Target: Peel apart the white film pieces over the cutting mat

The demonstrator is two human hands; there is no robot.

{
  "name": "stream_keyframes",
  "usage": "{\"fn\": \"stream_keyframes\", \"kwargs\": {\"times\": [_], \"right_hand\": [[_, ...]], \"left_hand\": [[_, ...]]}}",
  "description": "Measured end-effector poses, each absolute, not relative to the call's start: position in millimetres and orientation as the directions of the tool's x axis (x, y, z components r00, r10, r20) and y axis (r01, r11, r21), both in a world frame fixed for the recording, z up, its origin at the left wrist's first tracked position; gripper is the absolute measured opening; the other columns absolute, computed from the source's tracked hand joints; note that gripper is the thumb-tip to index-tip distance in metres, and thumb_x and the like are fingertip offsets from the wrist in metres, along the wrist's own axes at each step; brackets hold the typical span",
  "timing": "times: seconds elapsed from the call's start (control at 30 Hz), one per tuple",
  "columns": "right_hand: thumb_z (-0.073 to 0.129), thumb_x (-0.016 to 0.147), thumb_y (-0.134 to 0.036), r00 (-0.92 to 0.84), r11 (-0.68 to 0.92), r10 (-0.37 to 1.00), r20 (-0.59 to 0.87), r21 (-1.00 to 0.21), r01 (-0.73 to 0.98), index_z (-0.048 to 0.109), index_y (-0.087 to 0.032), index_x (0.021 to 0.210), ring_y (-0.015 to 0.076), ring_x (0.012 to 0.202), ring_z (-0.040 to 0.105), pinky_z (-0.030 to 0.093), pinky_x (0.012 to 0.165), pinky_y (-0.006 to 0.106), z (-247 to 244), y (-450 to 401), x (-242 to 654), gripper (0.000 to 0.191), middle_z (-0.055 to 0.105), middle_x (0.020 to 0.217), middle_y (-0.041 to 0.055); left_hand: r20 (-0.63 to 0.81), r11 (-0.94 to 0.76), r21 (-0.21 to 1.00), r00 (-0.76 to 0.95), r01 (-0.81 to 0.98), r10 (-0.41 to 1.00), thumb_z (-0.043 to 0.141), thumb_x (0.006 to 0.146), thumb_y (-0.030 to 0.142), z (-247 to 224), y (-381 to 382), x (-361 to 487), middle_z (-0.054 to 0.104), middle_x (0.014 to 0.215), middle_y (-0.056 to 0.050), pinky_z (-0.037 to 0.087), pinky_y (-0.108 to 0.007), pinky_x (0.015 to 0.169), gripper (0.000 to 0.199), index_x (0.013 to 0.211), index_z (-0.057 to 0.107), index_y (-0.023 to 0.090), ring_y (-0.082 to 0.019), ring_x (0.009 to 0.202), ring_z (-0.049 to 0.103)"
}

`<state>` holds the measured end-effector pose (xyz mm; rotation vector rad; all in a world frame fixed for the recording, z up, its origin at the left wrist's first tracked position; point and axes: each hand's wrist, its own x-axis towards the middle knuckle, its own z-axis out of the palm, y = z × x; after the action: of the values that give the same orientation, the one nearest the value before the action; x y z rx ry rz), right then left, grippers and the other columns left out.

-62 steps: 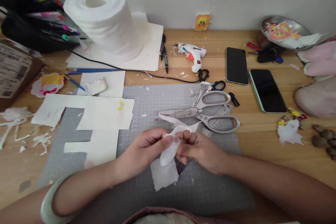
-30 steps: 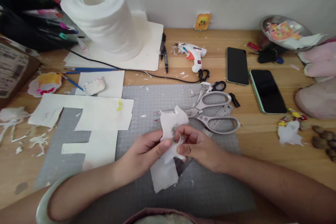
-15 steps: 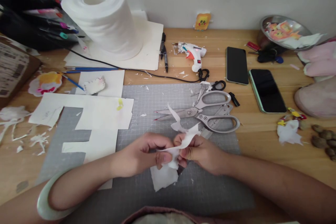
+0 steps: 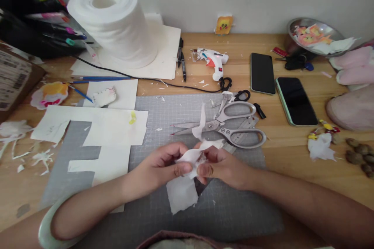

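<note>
A soft white tissue-like sheet (image 4: 191, 156) is pinched between my two hands, above the grey cutting mat (image 4: 146, 218). My left hand (image 4: 168, 165) grips its left side with thumb and fingers. From the other side, my right hand (image 4: 217, 166) pinches it too, thumb on top. A thin curled strip (image 4: 201, 120) sticks up beyond the fingers. Under the hands lies another white piece (image 4: 181, 194) on the mat, with a dark edge beside it that I cannot make out. Large grey scissors (image 4: 217, 124) rest just past my right hand, over a metal ruler (image 4: 245, 128).
A big white roll (image 4: 113, 27) stands at the back left. Cut paper (image 4: 117, 124) covers the mat's left side. A glue gun (image 4: 216, 62) lies behind the scissors. Two phones (image 4: 296, 101), a metal bowl (image 4: 315, 33) and brown lumps (image 4: 360, 151) are at the right.
My fingers have shifted on the white sheet, and it is folded differently between them. The strip at its top now stands more upright and farther right. The view has moved slightly.
</note>
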<state>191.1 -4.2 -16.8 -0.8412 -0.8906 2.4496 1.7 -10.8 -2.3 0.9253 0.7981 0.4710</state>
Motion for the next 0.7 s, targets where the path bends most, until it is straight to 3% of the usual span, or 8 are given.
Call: {"fn": "stream_keyframes", "kwargs": {"times": [0.1, 0.23, 0.57, 0.7], "right_hand": [[0.07, 0.064, -0.054, -0.711, -0.68, 0.545, -0.444, -0.73, -0.066, 0.051, -0.014, 0.077, 0.0052, 0.051, 0.046, 0.035, 0.052, 0.02, -14.5, -4.5, 189.6, 0.046, 0.05, 0.059, -0.0054], [0.063, 0.067, -0.061, -0.701, -0.649, 0.541, -0.464, -0.761, 0.003, 0.053, -0.013, 0.075, 0.0069, 0.052, 0.046, 0.036, 0.054, 0.022, -15.9, -5.0, 189.6, 0.049, 0.051, 0.058, -0.0031], [0.067, 0.068, -0.056, -0.801, -0.688, 0.506, -0.319, -0.709, -0.152, 0.049, -0.014, 0.07, 0.0054, 0.05, 0.043, 0.031, 0.048, 0.02, -19.4, -11.9, 189.5, 0.045, 0.049, 0.058, -0.0035], [0.067, 0.072, -0.051, -0.806, -0.716, 0.536, -0.251, -0.641, -0.276, 0.05, -0.013, 0.071, 0.0039, 0.047, 0.04, 0.029, 0.047, 0.019, -22.5, -14.1, 191.4, 0.041, 0.05, 0.058, -0.0031]], "left_hand": [[-0.387, 0.493, 0.87, 0.652, 0.024, 0.652, 0.055, 0.083, 0.032, 0.5, -10.9, 4.8, 0.068, 0.084, -0.004, 0.042, -0.026, 0.071, 0.015, 0.083, 0.055, 0.017, -0.016, 0.081, 0.059], [-0.4, 0.435, 0.895, 0.616, 0.101, 0.679, 0.051, 0.085, 0.034, 2.6, -9.2, 4.6, 0.063, 0.072, -0.001, 0.038, -0.022, 0.061, 0.021, 0.076, 0.057, 0.016, -0.011, 0.065, 0.051], [-0.41, 0.551, 0.834, 0.689, 0.02, 0.597, 0.058, 0.077, 0.048, 1.3, -9.0, 4.7, 0.061, 0.068, -0.002, 0.032, -0.021, 0.054, 0.035, 0.065, 0.056, 0.014, -0.01, 0.058, 0.044], [-0.441, 0.622, 0.781, 0.649, -0.063, 0.62, 0.065, 0.071, 0.046, -0.5, -11.1, 3.9, 0.052, 0.055, 0.002, 0.03, -0.021, 0.051, 0.036, 0.06, 0.055, 0.014, -0.009, 0.053, 0.043]]}}
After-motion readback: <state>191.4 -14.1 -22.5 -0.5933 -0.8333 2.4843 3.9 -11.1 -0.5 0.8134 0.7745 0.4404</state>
